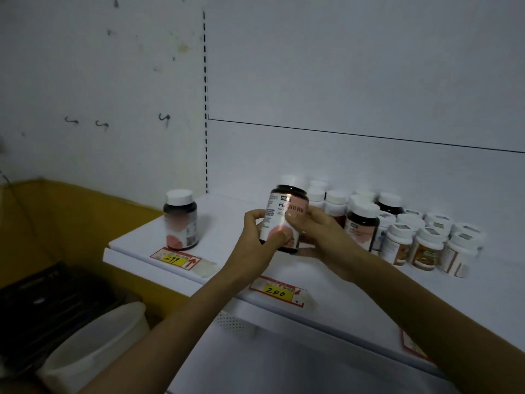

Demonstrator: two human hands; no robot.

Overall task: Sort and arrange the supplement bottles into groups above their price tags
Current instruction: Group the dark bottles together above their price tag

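Gripping a dark pink-labelled bottle [279,211] with both hands, the left hand [261,237] curling round its lower left side, the right hand [318,231] wrapping its right side and base. Holding it slightly tilted over the white shelf [227,217], behind the 200 price tag [277,291]. Standing upright behind the 299 price tag [174,260]: a second bottle [180,220]. Crowding the shelf further right: a cluster of bottles [412,237].

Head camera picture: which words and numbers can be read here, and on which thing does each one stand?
"299": handwritten on the left price tag, in front of the lone bottle.
"200": handwritten on the middle price tag.
Label of the held bottle: Chinese print, too blurred to read.
On the right price tag: partly hidden by the forearm, unreadable.
Labels of the small bottles: too blurred.
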